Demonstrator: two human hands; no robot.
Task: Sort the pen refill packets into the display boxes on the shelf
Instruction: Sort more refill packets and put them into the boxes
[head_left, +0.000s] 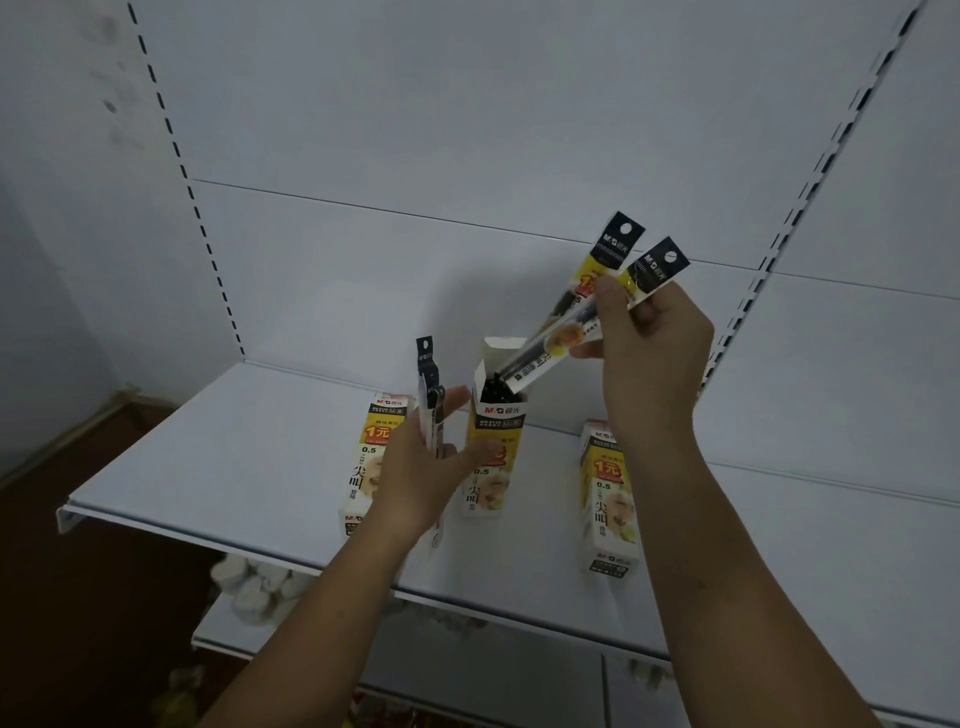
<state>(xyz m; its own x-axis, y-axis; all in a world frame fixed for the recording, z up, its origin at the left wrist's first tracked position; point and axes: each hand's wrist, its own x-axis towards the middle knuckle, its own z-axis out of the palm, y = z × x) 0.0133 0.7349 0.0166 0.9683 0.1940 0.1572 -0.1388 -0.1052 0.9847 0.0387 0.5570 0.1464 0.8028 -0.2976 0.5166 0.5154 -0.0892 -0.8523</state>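
Three yellow-and-white display boxes stand on the white shelf (234, 467). The middle box (493, 457) has its top flap open, and dark packets show inside. My right hand (649, 353) pinches two pen refill packets (582, 317), tilted, with their lower ends at the mouth of the middle box. My left hand (421, 473) holds a few more refill packets (430, 400) upright, while its thumb and fingertips touch the middle box. The left box (371, 457) sits partly behind my left hand. Further right, the third box (608, 499) stands apart.
The shelf's back panel has slotted uprights at left (197, 208) and right (810, 187). A lower shelf (249, 629) carries white roll-like items (254, 587). Bare shelf surface lies left of the boxes and far right.
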